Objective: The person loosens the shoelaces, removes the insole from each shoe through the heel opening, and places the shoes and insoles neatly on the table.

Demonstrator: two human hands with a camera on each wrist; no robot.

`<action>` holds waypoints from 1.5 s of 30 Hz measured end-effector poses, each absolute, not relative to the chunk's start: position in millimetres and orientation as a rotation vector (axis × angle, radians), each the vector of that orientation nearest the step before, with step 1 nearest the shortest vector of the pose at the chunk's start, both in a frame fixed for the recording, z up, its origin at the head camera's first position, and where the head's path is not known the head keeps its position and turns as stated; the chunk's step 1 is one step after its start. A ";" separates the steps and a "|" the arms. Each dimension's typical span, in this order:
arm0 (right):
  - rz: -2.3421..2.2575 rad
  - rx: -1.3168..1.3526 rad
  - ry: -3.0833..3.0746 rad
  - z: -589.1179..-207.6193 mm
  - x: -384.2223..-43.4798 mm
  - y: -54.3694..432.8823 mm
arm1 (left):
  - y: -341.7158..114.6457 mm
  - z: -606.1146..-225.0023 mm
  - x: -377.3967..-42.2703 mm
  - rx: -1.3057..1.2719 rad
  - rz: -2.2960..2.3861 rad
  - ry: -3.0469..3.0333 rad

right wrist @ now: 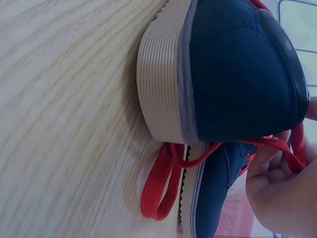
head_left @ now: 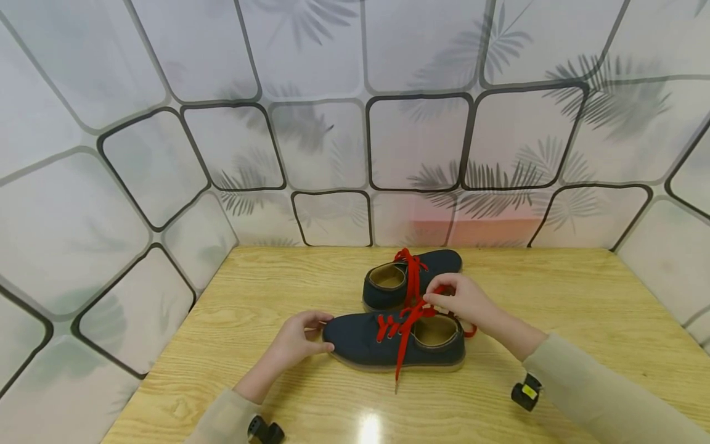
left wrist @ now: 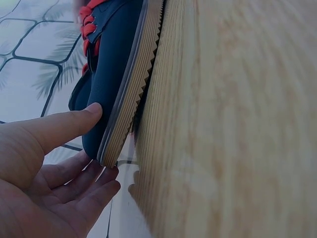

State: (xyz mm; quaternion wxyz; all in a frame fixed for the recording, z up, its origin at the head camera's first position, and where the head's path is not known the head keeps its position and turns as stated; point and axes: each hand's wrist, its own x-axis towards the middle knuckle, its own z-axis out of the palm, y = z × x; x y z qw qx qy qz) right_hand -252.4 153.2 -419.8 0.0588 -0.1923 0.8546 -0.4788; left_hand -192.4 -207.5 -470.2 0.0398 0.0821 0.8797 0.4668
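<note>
A navy shoe (head_left: 355,345) with a pale ridged sole (left wrist: 124,109) lies sideways on the table, toe to the left. My left hand (head_left: 294,340) holds its toe, the thumb on the upper and the fingers around the tip. Over the shoe's opening, my right hand (head_left: 465,302) pinches its red shoelace (head_left: 407,324) between thumb and fingers. One lace end hangs down the near side. A red loop (right wrist: 161,193) trails by the heel in the right wrist view. Just behind stands the second navy shoe (head_left: 379,299), toe to the right, with red laces tied in a bow.
Both shoes stand on a light wood table (head_left: 277,277). A patterned cloth wall (head_left: 322,142) encloses its back and sides. A small black camera (head_left: 526,393) is strapped at the right wrist, another camera (head_left: 266,430) at the left.
</note>
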 end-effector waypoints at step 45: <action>-1.342 -1.010 2.554 -421.9 -248.0 147.2 | -207.7 -470.4 -192.0 0.237 1.427 2.701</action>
